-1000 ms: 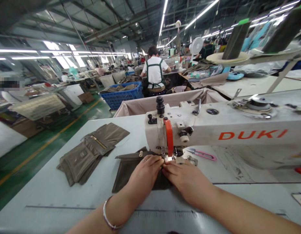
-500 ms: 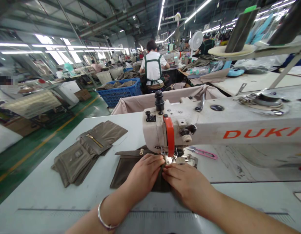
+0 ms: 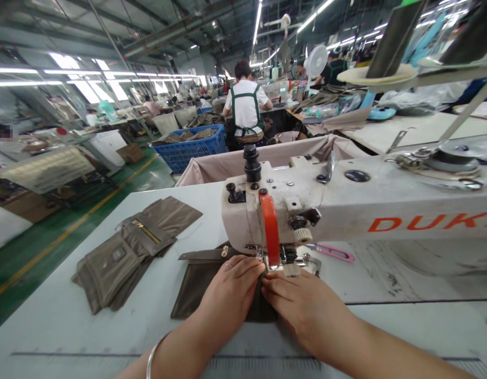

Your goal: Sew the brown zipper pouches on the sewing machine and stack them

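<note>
Lettering (image 3: 428, 222) in orange on the flatbed sewing machine (image 3: 346, 200) reads "DUK", rest cut off by right frame edge. Ruler scale (image 3: 262, 364) runs along near side of white worktable (image 3: 89, 337); numerals not legible. Small square patch (image 3: 118, 255) on top of the stack of olive-brown fabric pouches (image 3: 109, 273), at left, too small to read. Left hand (image 3: 231, 292): palm down, wrist low, fingers together and slightly bent, pointing forward-right; thin ring (image 3: 229, 266) on one finger, silver bangle (image 3: 150, 363) on wrist. Right hand (image 3: 302, 302): palm down, forearm in from lower right, fingers curled forward-left, tips just beside the left ones. Both rest on dark brown fabric panel (image 3: 191, 289), which lies flat on the table, its far part under the machine head by the orange guard (image 3: 271, 231). Pinching or only pressing cloth: cannot tell, thumbs hidden. Metal zipper pull (image 3: 225, 251) near panel's far edge, beyond left hand. Pink thread snips (image 3: 336, 252) lie behind right hand, under machine arm.
</note>
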Motion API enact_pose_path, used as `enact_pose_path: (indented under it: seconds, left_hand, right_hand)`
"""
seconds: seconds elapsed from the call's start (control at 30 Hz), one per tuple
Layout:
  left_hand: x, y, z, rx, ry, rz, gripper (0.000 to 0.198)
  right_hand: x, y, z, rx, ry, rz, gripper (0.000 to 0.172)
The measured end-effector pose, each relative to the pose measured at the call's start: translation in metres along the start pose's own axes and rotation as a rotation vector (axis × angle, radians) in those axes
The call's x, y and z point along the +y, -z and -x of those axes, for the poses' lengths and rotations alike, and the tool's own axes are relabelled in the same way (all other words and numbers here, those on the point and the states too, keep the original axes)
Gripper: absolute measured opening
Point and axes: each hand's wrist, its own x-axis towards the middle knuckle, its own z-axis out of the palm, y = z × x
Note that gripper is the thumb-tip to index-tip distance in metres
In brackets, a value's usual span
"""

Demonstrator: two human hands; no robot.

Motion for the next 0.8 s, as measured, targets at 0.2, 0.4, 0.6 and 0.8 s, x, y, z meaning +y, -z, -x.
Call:
enact_pose_path:
  seconds: [0.2, 0.4, 0.6, 0.8]
  left_hand:
    - [0.001, 0.000, 0.000, -0.009, -0.017, -0.001, 0.033]
    - [0.000, 0.001, -0.001, -0.014, -0.001, 0.017, 0.032]
    - [0.000, -0.001, 0.000, -0.023, 0.006, 0.027, 0.032]
    - [0.000, 0.006, 0.001, -0.071, 0.036, 0.025, 0.031]
  right_hand:
    - [0.002, 0.003, -0.003, -0.027, -0.013, -0.032, 0.029]
    - [0.003, 0.006, -0.005, -0.041, -0.011, -0.027, 0.029]
    - [0.000, 0.008, -0.005, -0.053, -0.031, -0.026, 0.029]
    - [0.005, 0.016, -0.005, -0.034, -0.035, -0.133, 0.024]
